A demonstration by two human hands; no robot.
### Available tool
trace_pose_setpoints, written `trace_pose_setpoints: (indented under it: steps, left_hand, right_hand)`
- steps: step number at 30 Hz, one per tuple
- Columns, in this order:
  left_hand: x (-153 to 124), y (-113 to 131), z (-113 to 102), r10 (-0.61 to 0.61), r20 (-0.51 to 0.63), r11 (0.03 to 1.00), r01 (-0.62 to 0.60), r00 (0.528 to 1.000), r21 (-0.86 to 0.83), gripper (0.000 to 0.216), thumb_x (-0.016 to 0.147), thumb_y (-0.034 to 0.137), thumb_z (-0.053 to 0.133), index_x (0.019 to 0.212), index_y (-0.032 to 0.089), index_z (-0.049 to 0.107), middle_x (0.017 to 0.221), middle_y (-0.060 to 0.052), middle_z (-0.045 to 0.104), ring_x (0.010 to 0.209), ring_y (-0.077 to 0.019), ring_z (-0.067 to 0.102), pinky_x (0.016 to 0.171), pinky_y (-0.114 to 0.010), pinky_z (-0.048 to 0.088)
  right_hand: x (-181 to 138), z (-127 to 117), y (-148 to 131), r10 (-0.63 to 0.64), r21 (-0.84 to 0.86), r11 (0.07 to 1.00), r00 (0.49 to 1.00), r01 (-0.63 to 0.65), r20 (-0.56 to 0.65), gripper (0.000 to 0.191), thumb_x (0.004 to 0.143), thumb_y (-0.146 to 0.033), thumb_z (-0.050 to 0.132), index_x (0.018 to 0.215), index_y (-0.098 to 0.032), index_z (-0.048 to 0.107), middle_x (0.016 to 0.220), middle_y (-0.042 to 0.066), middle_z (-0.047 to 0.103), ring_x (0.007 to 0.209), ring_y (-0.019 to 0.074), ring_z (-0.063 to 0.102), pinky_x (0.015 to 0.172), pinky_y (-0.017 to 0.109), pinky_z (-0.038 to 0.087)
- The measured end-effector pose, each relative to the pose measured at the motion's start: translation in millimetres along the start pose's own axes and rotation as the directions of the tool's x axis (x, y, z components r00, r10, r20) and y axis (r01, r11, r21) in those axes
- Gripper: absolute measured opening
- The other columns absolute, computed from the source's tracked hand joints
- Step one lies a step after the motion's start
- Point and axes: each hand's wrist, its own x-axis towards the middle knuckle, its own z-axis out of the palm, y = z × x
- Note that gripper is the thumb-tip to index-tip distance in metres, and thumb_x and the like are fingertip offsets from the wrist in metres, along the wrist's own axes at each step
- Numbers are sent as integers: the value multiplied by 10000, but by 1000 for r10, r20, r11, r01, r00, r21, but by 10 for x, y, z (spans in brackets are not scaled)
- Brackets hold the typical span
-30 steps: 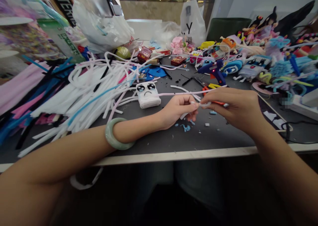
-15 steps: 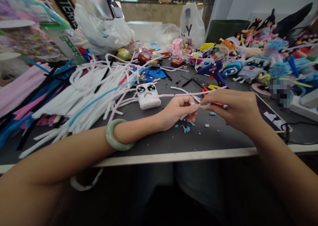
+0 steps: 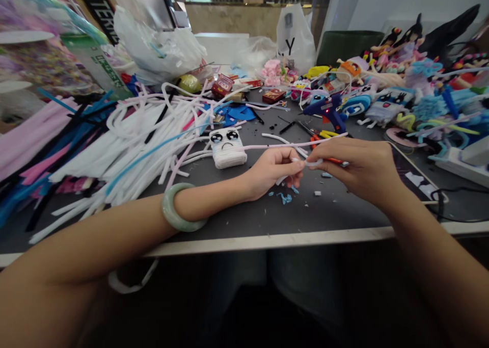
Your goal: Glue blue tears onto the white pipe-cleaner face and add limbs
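My left hand (image 3: 275, 172) pinches a short white pipe cleaner (image 3: 314, 163) between thumb and forefinger. On the other end of that strip, my right hand (image 3: 353, 167) is closed with its fingertips. The two hands almost meet above the dark tabletop. Left of them sits a white fuzzy block figure (image 3: 228, 148) with big black eyes and a frowning mouth. A pale pink pipe cleaner (image 3: 278, 145) stretches from the figure's side toward my right hand, passing behind my left. Orange-handled pliers or scissors (image 3: 315, 140) lie partly hidden behind my right hand.
Bundles of white pipe cleaners (image 3: 141, 139) cover the left side, beside pink ones (image 3: 34, 129). A blue glue gun (image 3: 327, 111) with a red light stands behind my right hand. Finished fuzzy figures (image 3: 391, 108) crowd the right. Blue scraps (image 3: 284, 198) lie near the table's front edge (image 3: 267, 242).
Both hands hold nearly the same pose, with only a slight shift of the fingers on the white pipe cleaner. The figure and the things around it stay put.
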Motion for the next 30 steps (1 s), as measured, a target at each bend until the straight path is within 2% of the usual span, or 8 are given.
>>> trace_pose_setpoints:
  steps: [4, 10, 18, 30]
  left_hand:
    - [1, 2, 3, 4, 0, 1000, -4, 1000, -2, 313, 777, 376, 761, 725, 170, 531, 635, 19, 628, 530, -67, 577, 535, -207, 432]
    - [-3, 5, 1, 2, 4, 1000, -2, 1000, 1, 294, 792, 362, 748, 725, 168, 537, 628, 17, 628, 524, -62, 569, 535, -204, 429]
    - [9, 1, -10, 14, 14, 1000, -14, 1000, -7, 299, 790, 361, 755, 719, 162, 544, 610, 13, 637, 514, -62, 570, 530, -196, 427]
    - [4, 0, -9, 29, 18, 999, -29, 999, -20, 306, 777, 354, 766, 713, 158, 540, 625, 24, 627, 520, -61, 586, 524, -194, 435]
  right_hand:
    - [0, -3, 3, -7, -6, 1000, 1000, 7, 9, 113, 929, -139, 648, 927, -242, 694, 922, -20, 779, 861, 155, 738, 797, 265, 560]
    - [-12, -7, -5, 23, 0, 1000, 1000, -23, 18, 179, 930, -127, 636, 939, -294, 700, 935, -34, 775, 869, 171, 741, 798, 285, 568]
    - [-11, 5, 15, -13, -15, 1000, 1000, 13, 8, 126, 916, -107, 660, 930, -230, 684, 917, -14, 778, 861, 151, 735, 801, 253, 550]
    - [-1, -4, -4, -9, -21, 1000, 1000, 9, 19, 112, 919, -108, 659, 924, -214, 695, 905, 14, 777, 855, 160, 736, 798, 251, 544]
